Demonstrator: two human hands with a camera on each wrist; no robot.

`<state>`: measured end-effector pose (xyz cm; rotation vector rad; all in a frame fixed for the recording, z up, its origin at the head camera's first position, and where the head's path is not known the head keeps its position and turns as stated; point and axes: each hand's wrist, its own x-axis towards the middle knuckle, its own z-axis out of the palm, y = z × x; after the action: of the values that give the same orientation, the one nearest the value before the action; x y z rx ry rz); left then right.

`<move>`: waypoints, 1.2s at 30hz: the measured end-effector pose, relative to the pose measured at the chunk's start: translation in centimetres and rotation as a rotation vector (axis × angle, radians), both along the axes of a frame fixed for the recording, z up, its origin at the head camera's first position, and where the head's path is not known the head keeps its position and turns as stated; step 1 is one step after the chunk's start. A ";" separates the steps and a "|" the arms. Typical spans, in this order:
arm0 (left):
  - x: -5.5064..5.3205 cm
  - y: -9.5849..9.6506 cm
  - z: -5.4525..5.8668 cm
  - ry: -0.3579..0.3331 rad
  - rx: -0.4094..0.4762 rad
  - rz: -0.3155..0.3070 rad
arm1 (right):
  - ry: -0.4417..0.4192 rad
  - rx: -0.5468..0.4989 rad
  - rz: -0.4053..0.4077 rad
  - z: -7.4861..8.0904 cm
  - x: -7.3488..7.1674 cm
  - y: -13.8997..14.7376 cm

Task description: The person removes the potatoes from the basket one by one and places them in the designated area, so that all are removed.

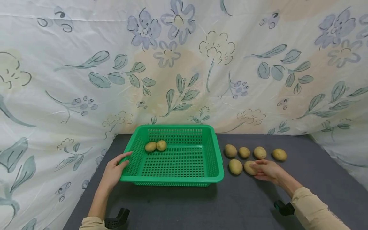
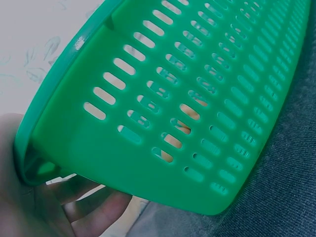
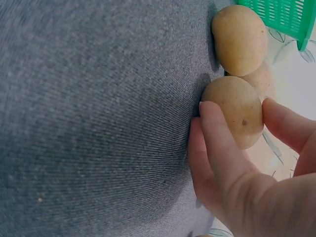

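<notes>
A green plastic basket [image 1: 172, 179] with slotted walls stands on the dark table, two potatoes [image 1: 150, 147] lying together in its back left part. My left hand [image 1: 112, 171] grips the basket's left rim; in the left wrist view its fingers [image 2: 106, 210] reach under the rim's outer side. With my right hand [image 1: 268, 172] I pinch a potato [image 3: 234, 111] between thumb and fingers, low at the table surface. Just left of it lies another potato [image 1: 235, 166], nearer the basket.
Behind the held potato, several more potatoes lie in a loose row, from one beside the basket [image 1: 230, 150] to a yellower one [image 1: 279, 154] at the right. A flowered cloth [image 1: 184, 64] hangs behind the grey-black table [image 1: 172, 207] and down its sides.
</notes>
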<state>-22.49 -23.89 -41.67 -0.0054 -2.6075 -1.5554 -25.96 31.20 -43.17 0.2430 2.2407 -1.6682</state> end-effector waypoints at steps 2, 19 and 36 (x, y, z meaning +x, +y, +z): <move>0.0 0.0 0.0 -0.002 0.004 0.000 | 0.006 0.013 0.004 0.1 0.1 0.0; -0.1 0.1 0.0 -0.013 0.002 0.002 | 0.019 0.069 -0.036 -0.5 0.8 0.6; -0.1 0.0 0.0 -0.003 0.004 -0.003 | 0.022 0.106 -0.048 -0.7 1.4 1.3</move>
<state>-22.59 -23.94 -41.69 -0.0069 -2.6079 -1.5622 -24.59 32.51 -43.88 0.3073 2.3608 -1.5845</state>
